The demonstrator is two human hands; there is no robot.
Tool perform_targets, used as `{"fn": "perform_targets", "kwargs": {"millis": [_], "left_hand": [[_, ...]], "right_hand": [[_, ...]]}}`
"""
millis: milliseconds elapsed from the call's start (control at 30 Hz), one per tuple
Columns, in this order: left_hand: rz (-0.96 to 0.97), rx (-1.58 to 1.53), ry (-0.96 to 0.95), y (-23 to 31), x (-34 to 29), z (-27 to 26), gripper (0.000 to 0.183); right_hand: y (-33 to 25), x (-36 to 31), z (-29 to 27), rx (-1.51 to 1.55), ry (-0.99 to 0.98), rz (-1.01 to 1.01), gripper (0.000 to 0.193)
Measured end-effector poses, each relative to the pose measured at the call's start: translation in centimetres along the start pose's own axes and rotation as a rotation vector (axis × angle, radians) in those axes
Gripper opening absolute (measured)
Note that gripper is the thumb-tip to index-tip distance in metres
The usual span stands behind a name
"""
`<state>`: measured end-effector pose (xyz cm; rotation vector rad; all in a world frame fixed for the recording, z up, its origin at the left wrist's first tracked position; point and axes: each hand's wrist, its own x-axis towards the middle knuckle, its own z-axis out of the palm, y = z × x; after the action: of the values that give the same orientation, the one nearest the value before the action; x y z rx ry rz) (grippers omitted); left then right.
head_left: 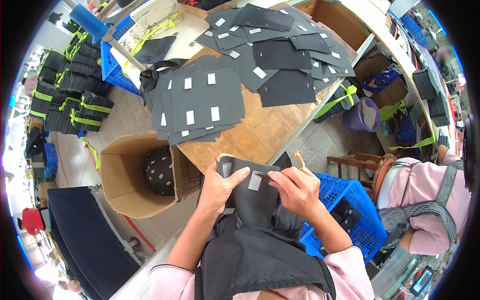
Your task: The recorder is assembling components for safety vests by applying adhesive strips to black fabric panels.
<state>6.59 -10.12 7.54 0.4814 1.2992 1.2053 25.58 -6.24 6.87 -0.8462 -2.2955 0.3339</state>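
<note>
My left hand grips a dark grey fabric piece at its left edge, thumb on top. A white rectangular patch lies on the piece, and a second, greyer patch shows beside my left thumb. Closed around a slim pointed metal tool, my right hand holds its tip at the top of the white patch. An orange cord sticks up from that hand. My fingers hide most of the tool, so its exact kind cannot be made out.
On the wooden table lies a stack of patched grey pieces, with more pieces spread behind. A cardboard box stands left, a blue crate right. Another person sits at the right. Tied bundles fill the far left.
</note>
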Motion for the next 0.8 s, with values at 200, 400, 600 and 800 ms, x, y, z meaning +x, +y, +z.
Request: {"fn": "perform_targets", "kwargs": {"millis": [200,400,600,800], "left_hand": [[-0.046,0.006,-0.007,-0.1,0.7,-0.2,0.025],[0.110,0.125,0.171,3.9,6.1,-2.7,0.038],[0.495,0.757,0.663,8.3,14.8,-9.4,0.063],[0.835,1.495,0.447,2.5,13.3,-5.5,0.065]], "right_hand": [[0.4,0.3,0.7,0.111,0.023,0.116,0.028],[6.1,1.7,1.2,0.346,0.163,0.590,0.024],[14.1,7.7,2.7,0.133,0.190,0.660,0.030],[18.0,12.0,5.6,-0.041,0.010,0.574,0.035]]}}
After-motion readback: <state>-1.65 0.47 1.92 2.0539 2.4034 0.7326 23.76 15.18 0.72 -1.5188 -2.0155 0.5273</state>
